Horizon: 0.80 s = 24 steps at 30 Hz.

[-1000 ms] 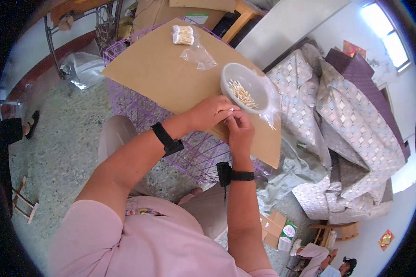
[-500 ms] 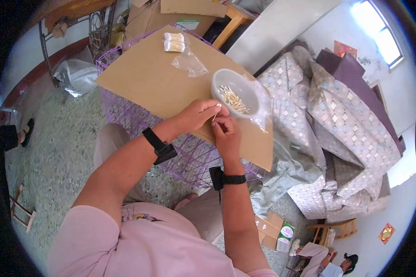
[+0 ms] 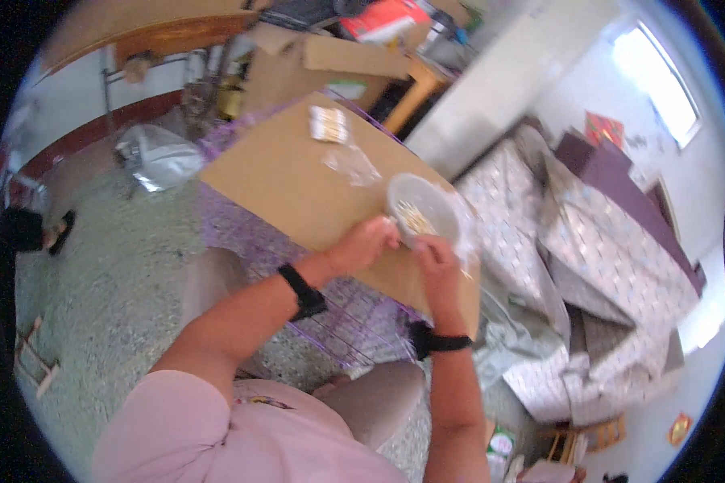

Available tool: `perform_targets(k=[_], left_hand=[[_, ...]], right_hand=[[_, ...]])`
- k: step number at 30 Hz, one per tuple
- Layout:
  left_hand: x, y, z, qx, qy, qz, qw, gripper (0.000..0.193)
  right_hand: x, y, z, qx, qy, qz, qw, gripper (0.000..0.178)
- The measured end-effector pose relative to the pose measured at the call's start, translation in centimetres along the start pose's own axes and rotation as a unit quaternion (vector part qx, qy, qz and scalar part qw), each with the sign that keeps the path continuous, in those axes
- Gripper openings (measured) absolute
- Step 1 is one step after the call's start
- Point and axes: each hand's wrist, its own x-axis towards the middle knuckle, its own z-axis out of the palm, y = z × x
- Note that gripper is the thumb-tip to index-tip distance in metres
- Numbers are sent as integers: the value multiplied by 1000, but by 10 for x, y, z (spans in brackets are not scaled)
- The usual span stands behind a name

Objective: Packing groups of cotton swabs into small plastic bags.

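Note:
A pale, translucent round bowl (image 3: 445, 197) stands on a sheet of cardboard (image 3: 270, 173), with loose cotton swabs (image 3: 413, 217) inside. My left hand (image 3: 364, 245) is closed beside the bowl's left rim; small white swab tips poke out by its thumb. Over the bowl's near rim is my right hand (image 3: 439, 262), its fingertips pinched together. Motion blur hides what those fingertips hold, if anything. Farther back on the cardboard lie a stacked bundle of cotton swabs (image 3: 329, 125) and a crumpled clear plastic bag (image 3: 352, 165).
The cardboard rests on a purple wire cage (image 3: 330, 322). Clear plastic lies beside the bowl's right side. Furniture under patterned covers (image 3: 612, 249) fills the right. Behind are a cardboard box (image 3: 286, 76) and a wooden bench (image 3: 177, 44). Another person's foot (image 3: 60, 233) shows at far left.
My right hand has moved away from my left and up to the bowl's near rim. My left hand stays closed by the bowl. The whole view has shifted and blurred.

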Motion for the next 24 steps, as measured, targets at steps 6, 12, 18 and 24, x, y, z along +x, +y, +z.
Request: perform_targets(k=[6, 12, 18, 24], left_hand=[[3, 2, 12, 23, -15, 20, 999, 29], [-1, 6, 1, 10, -14, 15, 1000, 29], [6, 4, 14, -31, -44, 14, 998, 30], [8, -9, 9, -12, -25, 26, 999, 30]], right_hand=[[70, 11, -35, -180, -87, -59, 978, 11], [102, 61, -8, -229, -252, 61, 938, 21], [115, 113, -19, -283, -295, -35, 912, 16], [114, 98, -4, -280, -287, -34, 916, 14]])
